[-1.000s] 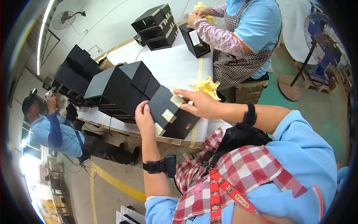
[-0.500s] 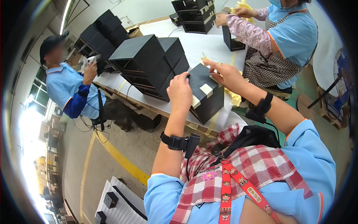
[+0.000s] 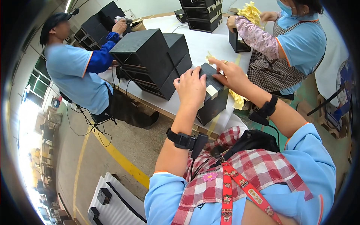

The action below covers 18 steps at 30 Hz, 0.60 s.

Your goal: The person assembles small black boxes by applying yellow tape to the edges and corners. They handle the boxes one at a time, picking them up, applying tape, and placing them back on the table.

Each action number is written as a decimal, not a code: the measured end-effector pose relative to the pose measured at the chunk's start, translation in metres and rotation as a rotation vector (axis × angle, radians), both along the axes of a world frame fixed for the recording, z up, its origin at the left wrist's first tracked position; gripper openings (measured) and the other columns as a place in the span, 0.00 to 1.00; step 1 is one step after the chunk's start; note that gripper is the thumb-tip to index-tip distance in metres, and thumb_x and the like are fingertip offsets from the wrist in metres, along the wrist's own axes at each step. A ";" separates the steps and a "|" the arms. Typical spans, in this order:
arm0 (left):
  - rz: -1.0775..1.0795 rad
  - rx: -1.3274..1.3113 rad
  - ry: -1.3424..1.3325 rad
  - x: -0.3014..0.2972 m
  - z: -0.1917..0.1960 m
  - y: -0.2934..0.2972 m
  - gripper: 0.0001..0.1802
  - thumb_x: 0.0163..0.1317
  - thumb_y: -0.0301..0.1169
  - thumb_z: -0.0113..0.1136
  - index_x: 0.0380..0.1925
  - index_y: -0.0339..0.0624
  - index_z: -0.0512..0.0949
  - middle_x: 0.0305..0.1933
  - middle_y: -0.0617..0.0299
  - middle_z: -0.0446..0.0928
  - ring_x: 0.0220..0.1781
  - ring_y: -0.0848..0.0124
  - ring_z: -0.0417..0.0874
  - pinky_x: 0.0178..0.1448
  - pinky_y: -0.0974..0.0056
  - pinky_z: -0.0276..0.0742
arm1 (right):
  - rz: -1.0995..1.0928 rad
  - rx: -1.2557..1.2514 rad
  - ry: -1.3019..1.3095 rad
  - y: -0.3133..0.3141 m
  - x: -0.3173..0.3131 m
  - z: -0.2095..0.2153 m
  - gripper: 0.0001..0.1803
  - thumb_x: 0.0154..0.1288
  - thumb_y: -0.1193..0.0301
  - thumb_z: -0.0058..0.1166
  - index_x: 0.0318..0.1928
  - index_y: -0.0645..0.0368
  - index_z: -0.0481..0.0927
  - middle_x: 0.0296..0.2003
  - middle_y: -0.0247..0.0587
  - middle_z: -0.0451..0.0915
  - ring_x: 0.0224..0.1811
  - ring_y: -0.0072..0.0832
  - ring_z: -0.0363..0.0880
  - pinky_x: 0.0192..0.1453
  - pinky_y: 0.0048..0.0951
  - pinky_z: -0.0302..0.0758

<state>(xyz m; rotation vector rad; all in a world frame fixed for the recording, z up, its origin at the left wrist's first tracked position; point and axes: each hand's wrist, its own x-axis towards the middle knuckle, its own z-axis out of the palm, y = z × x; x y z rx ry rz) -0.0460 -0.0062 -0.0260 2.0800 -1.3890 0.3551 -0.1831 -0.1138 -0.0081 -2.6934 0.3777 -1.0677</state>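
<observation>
A black box (image 3: 213, 108) sits near the front edge of the white-covered table, a pale tape piece (image 3: 212, 91) stuck over its upper edge. My left hand (image 3: 190, 89) grips its left upper edge, thumb on top and fingers over the side. Across the far right of the top lies my right hand (image 3: 234, 77), its fingers stretched and thumb apart, touching the surface. A pale yellow tape strip (image 3: 209, 55) sticks up by its fingertips; whether they touch it I cannot tell. Yellow crumpled tape (image 3: 237, 100) shows beside the box.
Stacked black boxes (image 3: 144, 48) stand just left of mine, with another stack (image 3: 202, 17) at the back. At right, a co-worker (image 3: 300, 41) handles a black box (image 3: 237, 42) beside bunched yellow tape (image 3: 250, 13). Another person (image 3: 77, 77) at left holds a white device (image 3: 123, 19).
My left hand has shifted right and further over the box top. My right hand stays on the box. The person at left has turned and stretched the device out toward the back boxes.
</observation>
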 end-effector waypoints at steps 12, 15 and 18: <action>0.020 0.008 -0.031 -0.001 -0.002 -0.001 0.18 0.61 0.42 0.52 0.49 0.50 0.75 0.47 0.63 0.76 0.51 0.66 0.74 0.57 0.54 0.60 | 0.014 0.133 -0.035 -0.011 -0.009 -0.003 0.16 0.55 0.75 0.55 0.47 0.50 0.78 0.41 0.45 0.77 0.34 0.35 0.76 0.39 0.34 0.72; 0.041 0.037 -0.054 -0.001 0.001 0.001 0.18 0.63 0.43 0.50 0.51 0.53 0.74 0.48 0.64 0.76 0.50 0.66 0.75 0.57 0.56 0.61 | 0.000 -0.144 -0.024 -0.010 -0.014 -0.007 0.12 0.53 0.77 0.53 0.39 0.54 0.82 0.52 0.44 0.74 0.41 0.37 0.75 0.47 0.35 0.71; 0.053 0.043 -0.056 -0.001 0.002 0.000 0.18 0.63 0.44 0.49 0.51 0.54 0.74 0.47 0.64 0.76 0.49 0.65 0.75 0.56 0.56 0.62 | 0.031 -0.228 0.009 -0.004 -0.019 -0.002 0.11 0.52 0.79 0.51 0.37 0.58 0.81 0.51 0.42 0.75 0.45 0.37 0.74 0.53 0.34 0.68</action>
